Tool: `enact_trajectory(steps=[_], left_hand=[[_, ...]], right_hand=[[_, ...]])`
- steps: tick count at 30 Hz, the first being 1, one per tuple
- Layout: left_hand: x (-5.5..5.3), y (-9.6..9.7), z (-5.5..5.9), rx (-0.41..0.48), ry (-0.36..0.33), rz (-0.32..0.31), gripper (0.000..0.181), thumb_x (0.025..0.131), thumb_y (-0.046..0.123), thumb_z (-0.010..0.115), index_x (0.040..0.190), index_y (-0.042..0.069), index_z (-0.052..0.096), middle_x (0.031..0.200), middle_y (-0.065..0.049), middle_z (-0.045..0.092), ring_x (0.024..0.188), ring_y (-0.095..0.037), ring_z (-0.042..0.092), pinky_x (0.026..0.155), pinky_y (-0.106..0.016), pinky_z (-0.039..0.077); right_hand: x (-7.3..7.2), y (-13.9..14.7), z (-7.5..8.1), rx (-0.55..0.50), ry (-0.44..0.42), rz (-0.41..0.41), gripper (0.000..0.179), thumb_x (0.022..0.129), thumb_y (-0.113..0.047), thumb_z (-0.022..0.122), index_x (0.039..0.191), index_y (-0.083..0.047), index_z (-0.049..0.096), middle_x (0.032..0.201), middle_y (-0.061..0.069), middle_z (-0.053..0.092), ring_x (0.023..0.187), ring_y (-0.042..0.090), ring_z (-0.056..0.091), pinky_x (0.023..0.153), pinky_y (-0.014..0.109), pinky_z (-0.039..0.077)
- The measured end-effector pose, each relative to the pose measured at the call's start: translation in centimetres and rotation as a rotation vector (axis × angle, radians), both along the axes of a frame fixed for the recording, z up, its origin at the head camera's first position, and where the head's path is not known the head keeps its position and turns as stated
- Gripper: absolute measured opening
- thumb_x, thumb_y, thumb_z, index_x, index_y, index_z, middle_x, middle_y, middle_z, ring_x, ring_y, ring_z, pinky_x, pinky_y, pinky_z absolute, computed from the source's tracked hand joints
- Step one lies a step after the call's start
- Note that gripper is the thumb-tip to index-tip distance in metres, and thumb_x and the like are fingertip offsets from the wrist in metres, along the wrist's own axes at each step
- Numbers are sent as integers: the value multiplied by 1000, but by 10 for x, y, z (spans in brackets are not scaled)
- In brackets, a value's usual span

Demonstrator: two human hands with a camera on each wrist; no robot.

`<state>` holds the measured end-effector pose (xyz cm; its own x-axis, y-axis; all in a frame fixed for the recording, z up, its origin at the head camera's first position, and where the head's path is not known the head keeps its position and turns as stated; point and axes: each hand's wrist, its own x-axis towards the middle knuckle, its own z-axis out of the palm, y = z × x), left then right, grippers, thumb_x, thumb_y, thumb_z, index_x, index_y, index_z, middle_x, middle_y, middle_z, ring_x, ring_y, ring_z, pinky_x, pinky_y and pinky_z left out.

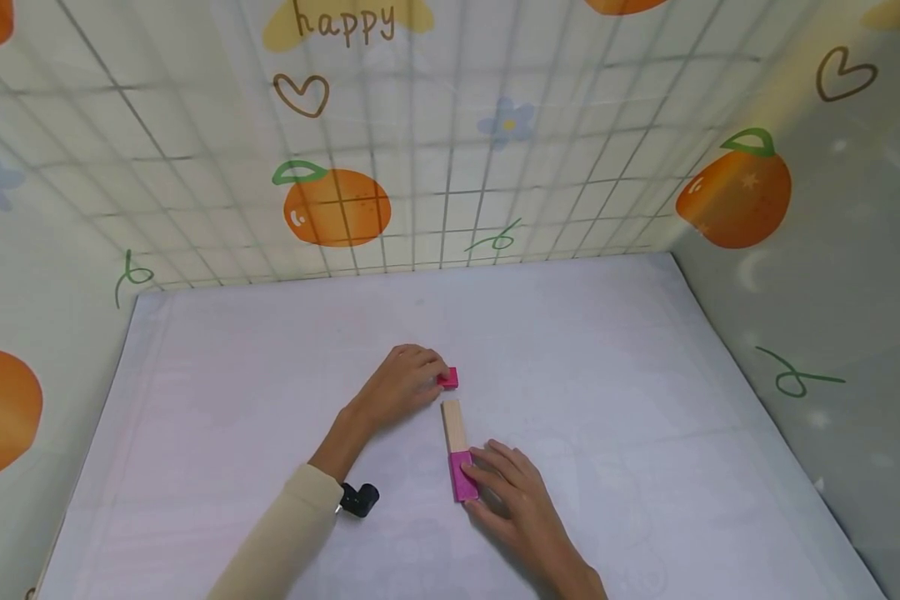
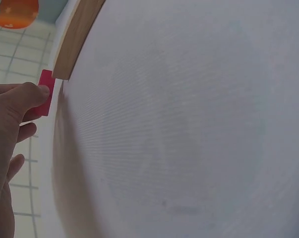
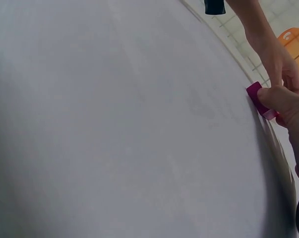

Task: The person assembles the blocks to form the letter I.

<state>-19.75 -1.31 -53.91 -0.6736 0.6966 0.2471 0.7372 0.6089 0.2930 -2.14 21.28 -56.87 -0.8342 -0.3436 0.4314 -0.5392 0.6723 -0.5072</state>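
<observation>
My left hand [image 1: 399, 385] pinches a pinkish-red block [image 1: 452, 378] over the table's middle; in the left wrist view the thumb lies on the face of that red block [image 2: 47, 106]. Just nearer to me lies a plain wooden block [image 1: 454, 425], long and narrow. A magenta block [image 1: 460, 482] continues from its near end, the two lined up end to end. My right hand [image 1: 521, 500] grips the magenta block from the right side, fingers and thumb at its edge. The right wrist view shows the thumb against this magenta block [image 3: 253, 95].
A white-covered table [image 1: 232, 358] spreads around the blocks. Behind it hangs a curtain [image 1: 420, 108] with grid lines and printed oranges, which also borders both sides. A black device [image 1: 360, 500] sits at my left wrist, beside the beige sleeve [image 1: 288, 533].
</observation>
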Motion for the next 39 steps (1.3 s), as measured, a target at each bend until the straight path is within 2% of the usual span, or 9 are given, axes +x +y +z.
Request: enact_trajectory(steps=[13,25,39], left_hand=[[4,0,-9,-48,27,-6,24,97,32,64,118,22,69,125,5,64,125,-17,50,114,-38,32],[5,0,-10,-49,28,-3,24,97,33,63,118,23,69,124,5,64,124,-17,51,114,-38,32],[5,-1,-15,-43,50,-16,27,97,31,64,122,22,67,125,5,63,124,-17,51,113,-38,33]], right_hand=[[0,0,0,15,-22,-11,47,81,-26,82,126,-17,70,136,1,61,133,30,46,113,42,28],[-1,0,0,8,-29,-5,46,81,-26,81,125,-15,71,136,2,61,133,30,45,116,39,25],[-1,-2,2,15,-11,-13,48,79,-25,83,125,-16,71,135,2,62,132,30,47,110,48,31]])
